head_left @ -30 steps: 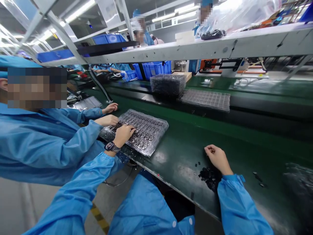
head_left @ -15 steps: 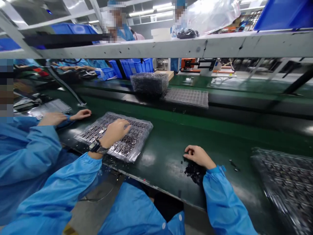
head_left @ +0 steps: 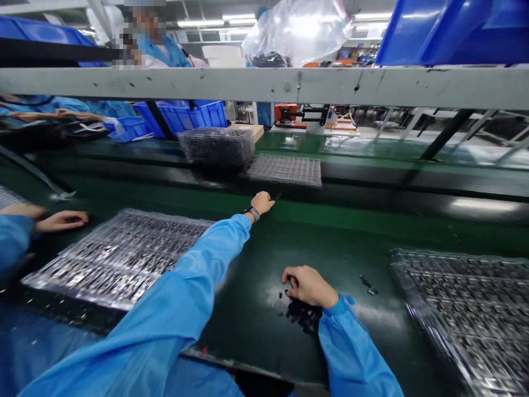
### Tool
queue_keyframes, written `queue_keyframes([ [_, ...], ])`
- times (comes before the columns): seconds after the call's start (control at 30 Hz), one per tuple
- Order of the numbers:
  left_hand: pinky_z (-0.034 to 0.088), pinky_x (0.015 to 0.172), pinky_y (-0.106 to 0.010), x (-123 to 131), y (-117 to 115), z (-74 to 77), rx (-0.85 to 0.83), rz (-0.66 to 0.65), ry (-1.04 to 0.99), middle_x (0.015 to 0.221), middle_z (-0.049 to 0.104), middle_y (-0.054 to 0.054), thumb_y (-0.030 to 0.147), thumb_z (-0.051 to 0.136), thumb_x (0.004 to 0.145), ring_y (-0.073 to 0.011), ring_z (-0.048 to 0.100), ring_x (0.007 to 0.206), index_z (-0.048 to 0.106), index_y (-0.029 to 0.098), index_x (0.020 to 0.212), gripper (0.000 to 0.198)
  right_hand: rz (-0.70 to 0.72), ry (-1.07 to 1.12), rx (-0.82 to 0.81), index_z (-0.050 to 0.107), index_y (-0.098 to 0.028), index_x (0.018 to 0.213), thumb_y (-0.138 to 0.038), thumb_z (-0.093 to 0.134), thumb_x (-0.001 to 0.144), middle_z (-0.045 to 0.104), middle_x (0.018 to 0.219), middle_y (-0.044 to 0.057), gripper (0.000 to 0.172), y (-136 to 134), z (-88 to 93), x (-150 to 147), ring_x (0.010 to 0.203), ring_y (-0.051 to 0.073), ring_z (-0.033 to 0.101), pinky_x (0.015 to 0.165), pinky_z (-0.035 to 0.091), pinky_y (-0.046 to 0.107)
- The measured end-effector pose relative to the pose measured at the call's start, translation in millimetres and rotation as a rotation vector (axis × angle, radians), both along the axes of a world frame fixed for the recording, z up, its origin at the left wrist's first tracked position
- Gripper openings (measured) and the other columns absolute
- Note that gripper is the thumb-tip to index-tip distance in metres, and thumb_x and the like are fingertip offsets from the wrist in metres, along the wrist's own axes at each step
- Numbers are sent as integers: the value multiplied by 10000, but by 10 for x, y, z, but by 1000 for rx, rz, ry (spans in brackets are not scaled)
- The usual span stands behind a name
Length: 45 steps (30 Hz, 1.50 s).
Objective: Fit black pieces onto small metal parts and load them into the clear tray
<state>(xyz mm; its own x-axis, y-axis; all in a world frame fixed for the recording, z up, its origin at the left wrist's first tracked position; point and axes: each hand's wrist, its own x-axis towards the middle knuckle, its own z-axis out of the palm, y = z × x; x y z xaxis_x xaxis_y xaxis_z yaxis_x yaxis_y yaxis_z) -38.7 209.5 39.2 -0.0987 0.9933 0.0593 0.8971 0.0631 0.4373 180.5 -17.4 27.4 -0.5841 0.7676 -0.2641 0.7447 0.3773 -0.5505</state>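
Note:
My left hand [head_left: 262, 202] reaches out over the far side of the green work surface [head_left: 343, 237]. Its fingers are closed, and a tiny dark bit [head_left: 278, 196] lies right at the fingertips; I cannot make out whether it is held. My right hand [head_left: 309, 285] is curled low over a pile of small black pieces [head_left: 305, 317]. A small black piece [head_left: 286, 292] shows at the tips of its thumb and forefinger. Left of my arm lies a clear plastic tray [head_left: 119, 248] filled with small shiny parts.
Another filled tray [head_left: 467, 292] stands at the right. Beyond my left hand are a flat clear tray [head_left: 285, 170] and a tray stack [head_left: 217, 148]. A dark strip [head_left: 366, 281] lies right of my right hand. A co-worker's hand [head_left: 61, 220] rests at the left. A shelf beam [head_left: 248, 85] crosses above.
My left hand has left the filled tray and stretched forward and right to the far side. The right hand stays by the black pieces. The view has turned right.

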Motion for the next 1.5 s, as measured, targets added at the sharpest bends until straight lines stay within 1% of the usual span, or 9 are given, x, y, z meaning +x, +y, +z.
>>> queue_keyframes([
  [0.27, 452, 1070, -428, 314, 524, -337, 71, 250, -148, 1348, 599, -284, 376, 734, 874, -374, 607, 1261, 726, 72, 1111, 386, -69, 311, -99, 698, -215, 747, -53, 706, 714, 692, 667, -37, 165, 12, -77, 9, 644, 133, 633, 665, 421, 230],
  [0.4, 453, 1076, -416, 240, 519, -352, 92, 282, -298, 1233, 690, -220, 269, 766, 817, -344, 624, 1236, 746, 130, 953, 196, -249, 724, -212, 671, -191, 754, -149, 732, 750, 722, 699, -2, 75, 52, -156, 29, 651, 143, 671, 654, 496, 236],
  [0.53, 521, 963, -365, 175, 429, -255, 115, 314, -516, 1030, 755, -167, 253, 758, 824, -298, 690, 1117, 723, 126, 916, 161, -377, 964, -299, 675, -183, 807, -325, 823, 757, 781, 781, 56, 211, 95, -164, 74, 735, 200, 758, 700, 571, 288],
  [0.67, 558, 764, -253, 179, 53, -84, 112, 239, -904, 941, 760, -114, 354, 645, 949, -187, 747, 900, 694, 116, 982, 245, -446, 1064, -286, 704, -188, 833, -418, 869, 742, 791, 800, 64, 297, 130, -132, 133, 773, 226, 782, 751, 610, 334],
  [0.8, 528, 665, -172, 208, -795, 49, 4, 20, -1628, 948, 757, -74, 295, 682, 948, -127, 739, 851, 706, 123, 1006, 183, -481, 1066, -215, 762, -194, 873, -414, 868, 742, 784, 788, 46, 277, 142, -131, 159, 731, 200, 753, 760, 609, 341],
  [0.9, 541, 615, -174, 229, -1456, 17, -219, 0, -1804, 897, 757, -62, 225, 633, 987, -103, 719, 734, 726, 114, 995, 145, -497, 1037, -196, 777, -192, 910, -419, 856, 745, 779, 784, 43, 291, 142, -154, 141, 713, 191, 733, 723, 595, 329],
  [1.0, 559, 594, -181, 235, -1853, -130, -428, 79, -1857, 865, 757, -72, 188, 559, 1028, -95, 702, 661, 729, 100, 971, 200, -516, 1032, -203, 759, -184, 906, -409, 864, 729, 774, 789, 43, 305, 142, -176, 111, 722, 186, 725, 723, 584, 321],
  [1.2, 491, 490, -138, 176, -1990, -348, -527, 118, -1851, 935, 762, -76, 185, 630, 991, -77, 676, 629, 740, 138, 1032, 127, -597, 1010, -129, 753, -189, 815, -353, 853, 699, 731, 732, 10, 225, 156, -180, 97, 652, 149, 655, 633, 544, 276],
  [1.5, 374, 432, -156, 180, -2041, -315, -568, 71, -1802, 940, 729, -175, 351, 632, 1002, -84, 583, 609, 772, 44, 1006, 338, -605, 965, -181, 710, -193, 847, -388, 834, 736, 759, 772, 39, 257, 141, -213, 75, 660, 159, 677, 593, 539, 268],
])
